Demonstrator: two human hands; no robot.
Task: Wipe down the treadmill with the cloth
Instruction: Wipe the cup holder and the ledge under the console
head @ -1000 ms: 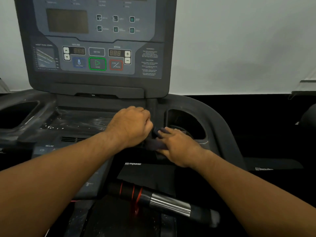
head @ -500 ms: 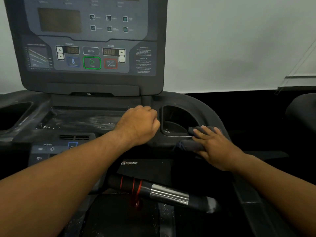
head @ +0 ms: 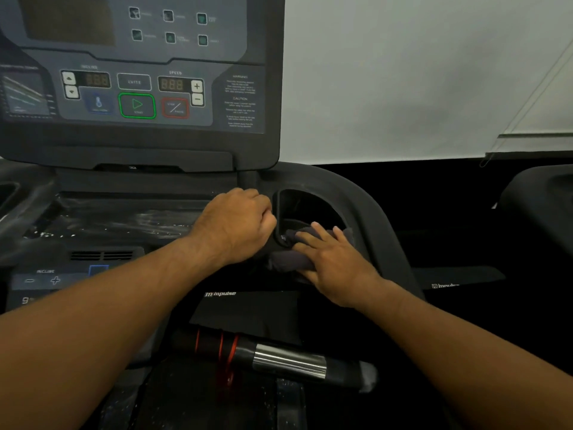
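The dark treadmill console [head: 139, 144] rises straight ahead, with a cup holder [head: 328, 189] set into its right shoulder. A dark grey cloth [head: 286, 259] lies bunched on the holder's front rim. My right hand [head: 335, 262] presses on the cloth with straight fingers, and the fingertips reach over the rim into the holder. My left hand [head: 238, 225] is a closed fist resting on the console ledge just left of the holder. I see nothing in it.
A shiny, streaked tray [head: 124, 221] runs along the console below the display. A handlebar [head: 288, 361] with red rings and a silver sensor crosses below my arms. Another dark machine [head: 533, 212] stands at the right, with a pale wall behind.
My right hand slid the cloth right along the cup holder's rim, then back left to its front edge. The left fist has stayed in place. The view has moved closer.
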